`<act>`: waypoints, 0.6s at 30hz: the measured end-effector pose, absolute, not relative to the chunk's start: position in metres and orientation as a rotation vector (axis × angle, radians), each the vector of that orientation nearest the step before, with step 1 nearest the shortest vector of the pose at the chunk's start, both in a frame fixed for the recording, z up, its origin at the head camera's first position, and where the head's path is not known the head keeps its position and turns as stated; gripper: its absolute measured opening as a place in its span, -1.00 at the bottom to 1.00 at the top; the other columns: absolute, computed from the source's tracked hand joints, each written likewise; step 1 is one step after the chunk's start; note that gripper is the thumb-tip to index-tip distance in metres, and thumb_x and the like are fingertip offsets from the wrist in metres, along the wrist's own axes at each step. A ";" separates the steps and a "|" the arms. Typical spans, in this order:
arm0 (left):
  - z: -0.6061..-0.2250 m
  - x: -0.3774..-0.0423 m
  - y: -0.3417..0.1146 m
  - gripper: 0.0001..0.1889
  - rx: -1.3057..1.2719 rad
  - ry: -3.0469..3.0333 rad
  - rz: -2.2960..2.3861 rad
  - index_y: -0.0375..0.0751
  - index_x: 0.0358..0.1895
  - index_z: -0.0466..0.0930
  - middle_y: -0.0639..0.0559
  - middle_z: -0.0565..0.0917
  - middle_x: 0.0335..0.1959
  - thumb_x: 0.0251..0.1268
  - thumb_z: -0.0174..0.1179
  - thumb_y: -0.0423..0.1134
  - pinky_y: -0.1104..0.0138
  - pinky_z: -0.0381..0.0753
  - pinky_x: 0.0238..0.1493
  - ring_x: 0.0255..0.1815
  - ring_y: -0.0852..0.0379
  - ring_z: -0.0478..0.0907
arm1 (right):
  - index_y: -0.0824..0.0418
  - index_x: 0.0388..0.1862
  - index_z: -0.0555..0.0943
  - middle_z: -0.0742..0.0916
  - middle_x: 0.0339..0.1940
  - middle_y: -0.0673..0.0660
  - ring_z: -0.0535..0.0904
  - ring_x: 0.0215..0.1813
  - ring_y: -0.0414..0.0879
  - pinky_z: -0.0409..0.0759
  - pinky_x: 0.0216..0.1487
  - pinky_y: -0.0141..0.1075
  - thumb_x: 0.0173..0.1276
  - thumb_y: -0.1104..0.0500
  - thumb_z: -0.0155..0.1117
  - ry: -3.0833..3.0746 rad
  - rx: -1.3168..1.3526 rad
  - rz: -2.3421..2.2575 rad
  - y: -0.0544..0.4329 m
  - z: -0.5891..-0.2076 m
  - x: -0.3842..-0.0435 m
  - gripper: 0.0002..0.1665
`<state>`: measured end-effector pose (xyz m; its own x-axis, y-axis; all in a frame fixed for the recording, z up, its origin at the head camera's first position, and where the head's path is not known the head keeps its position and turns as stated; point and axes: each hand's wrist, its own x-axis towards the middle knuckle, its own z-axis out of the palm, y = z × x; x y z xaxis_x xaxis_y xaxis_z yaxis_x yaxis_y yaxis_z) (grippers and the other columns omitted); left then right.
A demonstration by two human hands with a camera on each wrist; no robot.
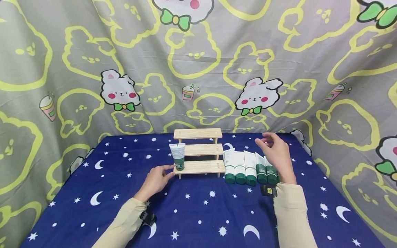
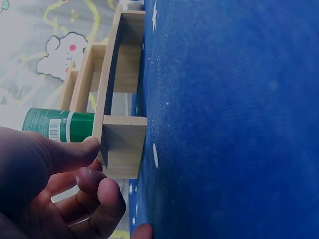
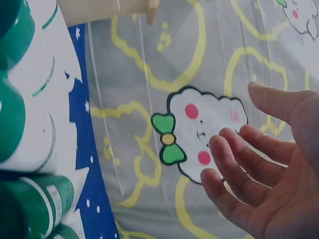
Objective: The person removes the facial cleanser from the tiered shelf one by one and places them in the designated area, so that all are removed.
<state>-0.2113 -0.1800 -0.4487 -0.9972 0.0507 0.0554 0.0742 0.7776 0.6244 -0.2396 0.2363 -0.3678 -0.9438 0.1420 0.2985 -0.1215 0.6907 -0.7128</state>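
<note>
A three-tier wooden display stand [image 1: 203,166] stands on the table, and my left hand [image 1: 157,179] holds the left end of its lowest step. In the left wrist view the thumb [image 2: 75,153] presses that step's edge, with the other fingers curled close by. Upright at the left end of the lowest step is a white-and-green squeeze tube [image 1: 178,156], cap down, beside the left hand. My right hand [image 1: 277,153] hovers above the right end of a row of similar squeeze tubes [image 1: 240,167], fingers loosely bent and holding nothing.
Several tubes lie side by side just right of the stand, green caps toward me. A dark blue cloth [image 1: 198,213] with moons and stars covers the table. Behind it hangs a grey curtain [image 1: 214,79] with cartoon prints.
</note>
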 end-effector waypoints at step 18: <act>-0.449 -0.212 -0.181 -0.60 -0.103 -2.935 -1.034 -0.15 0.26 0.67 0.08 0.46 -0.70 0.42 0.32 -0.17 0.31 0.30 -0.60 -0.72 0.17 0.36 | 0.23 0.34 0.54 0.73 0.07 0.25 0.67 0.12 0.15 0.56 0.17 0.07 0.46 -0.08 0.36 -2.462 0.264 1.120 0.181 -0.361 -0.240 -0.39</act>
